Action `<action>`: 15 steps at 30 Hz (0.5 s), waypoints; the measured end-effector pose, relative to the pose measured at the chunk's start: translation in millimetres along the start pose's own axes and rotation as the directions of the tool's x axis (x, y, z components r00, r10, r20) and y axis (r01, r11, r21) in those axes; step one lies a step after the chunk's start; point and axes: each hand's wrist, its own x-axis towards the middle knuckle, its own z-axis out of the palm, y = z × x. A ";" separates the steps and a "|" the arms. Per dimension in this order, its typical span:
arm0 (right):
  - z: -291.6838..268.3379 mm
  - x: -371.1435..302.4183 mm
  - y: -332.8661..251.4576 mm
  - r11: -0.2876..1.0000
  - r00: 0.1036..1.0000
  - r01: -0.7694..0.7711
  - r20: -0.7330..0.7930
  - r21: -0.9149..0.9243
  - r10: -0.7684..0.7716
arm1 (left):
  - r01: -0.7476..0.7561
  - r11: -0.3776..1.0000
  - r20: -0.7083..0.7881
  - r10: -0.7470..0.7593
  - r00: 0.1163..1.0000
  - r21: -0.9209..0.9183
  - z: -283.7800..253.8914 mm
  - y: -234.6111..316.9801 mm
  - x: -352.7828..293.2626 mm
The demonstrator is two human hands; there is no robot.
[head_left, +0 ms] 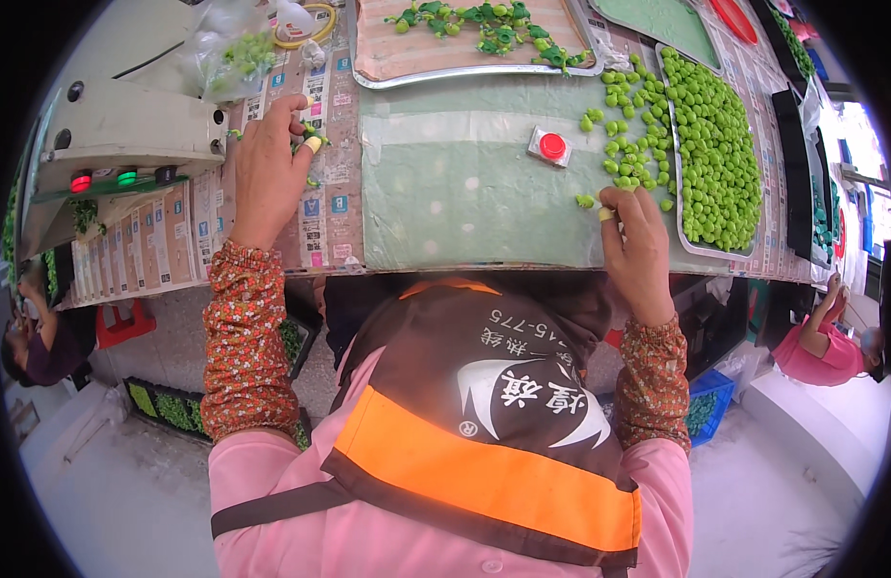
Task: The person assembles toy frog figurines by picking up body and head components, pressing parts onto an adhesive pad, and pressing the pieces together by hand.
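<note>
My left hand [270, 171] is over the left part of the table, thumb and index finger apart. Small green leafy pieces [310, 133] lie by its fingertips, partly hidden by the fingers. My right hand [635, 246] rests low at the right of the green mat, its fingers curled and the thumb pressed toward the index finger. One round light-green piece [585, 200] sits right beside those fingertips; whether they grip it or anything else is hidden. Yellow covers show on some fingertips of both hands. Loose round green pieces [630, 130] are scattered beyond my right hand.
A metal tray heaped with round green pieces [710, 144] stands at right. A pink-lined tray [474, 67] holds leafy green assemblies at the back. A red button box [551, 146] sits on the green mat [445, 212]. A machine [127, 125] with coloured buttons occupies the left.
</note>
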 end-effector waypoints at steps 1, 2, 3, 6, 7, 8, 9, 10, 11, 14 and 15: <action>1.1 -0.6 0.1 1.000 1.000 -0.001 0.000 0.001 0.001 | 0.018 1.000 0.007 -0.018 1.000 -0.024 -0.6 0.6 -0.8; 2.4 -1.7 -0.3 0.998 0.999 0.047 -0.009 -0.033 -0.047 | 0.036 0.998 0.015 -0.035 0.999 -0.048 -1.1 1.8 -1.4; 3.8 -2.8 -0.8 0.993 0.995 0.094 -0.017 -0.067 -0.096 | 0.034 0.998 0.018 -0.034 0.999 -0.048 -2.1 1.1 -1.5; 9.2 -1.5 -0.9 0.981 0.990 0.135 -0.022 -0.139 -0.139 | -0.025 1.000 0.067 0.024 0.997 0.014 -3.7 -1.7 -2.2; 11.2 -1.2 0.3 0.981 0.990 0.133 -0.022 -0.139 -0.137 | -0.045 0.998 -0.003 0.045 0.999 -0.038 -1.8 -0.4 -3.0; 13.6 -0.7 2.1 0.978 0.991 0.128 -0.025 -0.163 -0.134 | -0.069 0.994 -0.073 0.063 0.995 -0.088 0.0 1.0 -2.9; 15.1 0.0 3.3 0.975 0.991 0.123 -0.028 -0.186 -0.130 | -0.071 0.993 -0.071 0.064 0.995 -0.089 -0.1 2.7 -3.3; 15.8 1.5 3.5 0.975 0.991 0.121 -0.028 -0.187 -0.128 | -0.063 0.972 -0.115 0.038 0.993 -0.228 -1.2 4.6 -4.6; 15.8 3.6 2.9 0.976 0.992 0.116 -0.023 -0.185 -0.123 | -0.058 0.931 -0.156 0.001 0.988 -0.361 -2.3 6.4 -6.6; 13.4 7.1 2.9 0.979 0.991 0.127 -0.015 -0.161 -0.131 | 0.035 0.642 -0.068 -0.134 0.989 -0.766 1.7 14.7 -10.3; 12.6 8.7 3.1 0.981 0.990 0.139 -0.015 -0.139 -0.142 | 0.036 0.641 -0.069 -0.138 0.988 -0.767 0.6 21.7 -11.1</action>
